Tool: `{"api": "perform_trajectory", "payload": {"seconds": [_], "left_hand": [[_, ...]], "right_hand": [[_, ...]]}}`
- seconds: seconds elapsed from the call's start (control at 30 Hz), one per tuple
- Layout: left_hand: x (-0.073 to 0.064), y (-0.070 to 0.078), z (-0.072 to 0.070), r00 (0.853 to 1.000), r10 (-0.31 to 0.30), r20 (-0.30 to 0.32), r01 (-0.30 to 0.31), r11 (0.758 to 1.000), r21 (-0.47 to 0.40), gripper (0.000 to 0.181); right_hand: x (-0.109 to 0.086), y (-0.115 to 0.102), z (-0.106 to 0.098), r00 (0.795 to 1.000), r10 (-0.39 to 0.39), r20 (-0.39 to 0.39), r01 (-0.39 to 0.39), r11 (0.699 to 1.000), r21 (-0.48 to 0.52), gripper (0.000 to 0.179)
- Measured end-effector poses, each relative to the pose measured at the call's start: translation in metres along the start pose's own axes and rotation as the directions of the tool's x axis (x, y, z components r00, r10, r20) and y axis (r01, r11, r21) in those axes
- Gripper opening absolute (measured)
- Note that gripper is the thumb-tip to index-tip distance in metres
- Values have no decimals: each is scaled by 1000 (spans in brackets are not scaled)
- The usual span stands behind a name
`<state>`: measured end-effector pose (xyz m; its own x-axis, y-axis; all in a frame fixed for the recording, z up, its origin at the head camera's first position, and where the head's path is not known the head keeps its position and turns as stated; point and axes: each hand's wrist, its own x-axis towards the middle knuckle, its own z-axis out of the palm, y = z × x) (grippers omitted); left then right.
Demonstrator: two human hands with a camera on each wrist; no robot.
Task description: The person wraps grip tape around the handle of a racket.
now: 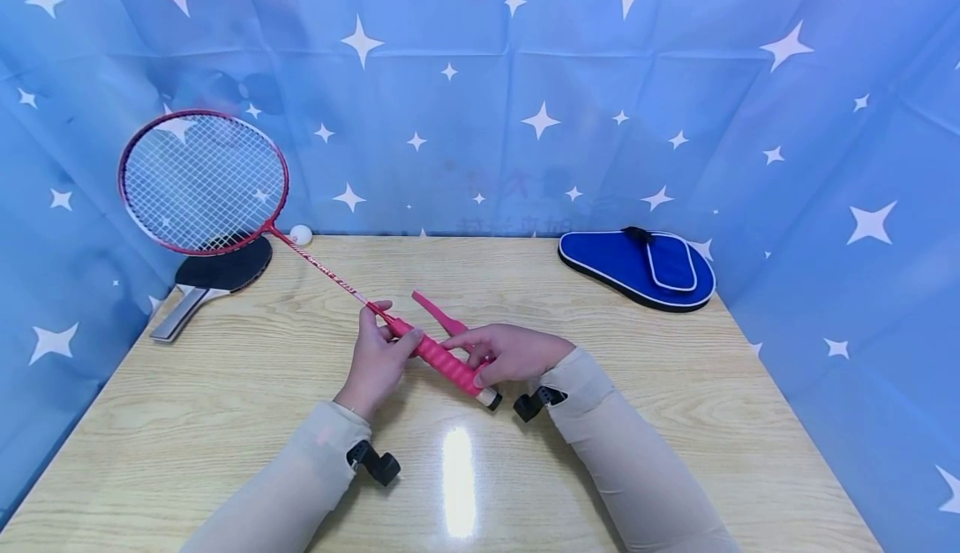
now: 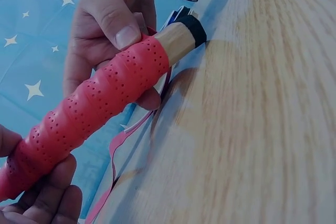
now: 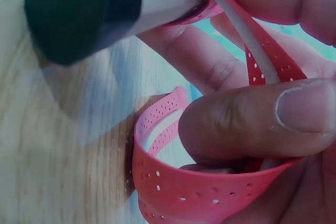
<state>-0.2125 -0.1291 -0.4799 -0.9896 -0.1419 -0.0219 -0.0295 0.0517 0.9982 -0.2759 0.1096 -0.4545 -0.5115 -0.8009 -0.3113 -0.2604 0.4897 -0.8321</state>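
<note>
A badminton racket [image 1: 318,267] with a red frame slants across the head view, its head at the upper left. My left hand [image 1: 375,363] holds it around the upper part of the handle. Pink perforated grip tape [image 2: 100,98] spirals along the handle, and a short bare wooden stretch [image 2: 177,43] shows before the black butt end [image 3: 65,19]. Close to that end, my right hand [image 1: 517,353] pinches the tape between thumb and fingers. From there the loose tape [image 3: 184,182] loops below the thumb, and its tail [image 1: 435,311] extends beyond the hand over the table.
At the left of the wooden table [image 1: 300,386] lies a table tennis paddle [image 1: 225,265], partly behind the racket head. A white ball [image 1: 301,234] sits near the back edge. The blue paddle case [image 1: 615,259] lies at the back right. A starry blue curtain [image 1: 465,94] encloses the table.
</note>
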Motion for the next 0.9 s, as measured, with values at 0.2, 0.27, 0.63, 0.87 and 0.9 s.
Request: {"api": "perform_trajectory", "payload": {"seconds": [0.2,0.27,0.63,0.87,0.9], "left_hand": [[-1,1,-1,1000,-8,16,8,1000,13,71],[-1,1,-1,1000,-16,20,15,1000,23,72],[2,-1,-1,999,-33,-8,33,999,5,68],[0,-1,-1,1000,-29,0,29,1000,9,72],[-1,0,-1,1000,-27,3,27,1000,14,72]], "right_hand": [[1,-1,1,1000,12,-4,-12,1000,8,76],[1,-1,1,1000,17,-11,-17,1000,5,77],[-1,-3,1,1000,5,7,-6,999,50,76],[-1,-2,1,1000,18,-5,-18,999,46,79],[-1,-1,1,1000,21,-7,-21,999,41,79]]}}
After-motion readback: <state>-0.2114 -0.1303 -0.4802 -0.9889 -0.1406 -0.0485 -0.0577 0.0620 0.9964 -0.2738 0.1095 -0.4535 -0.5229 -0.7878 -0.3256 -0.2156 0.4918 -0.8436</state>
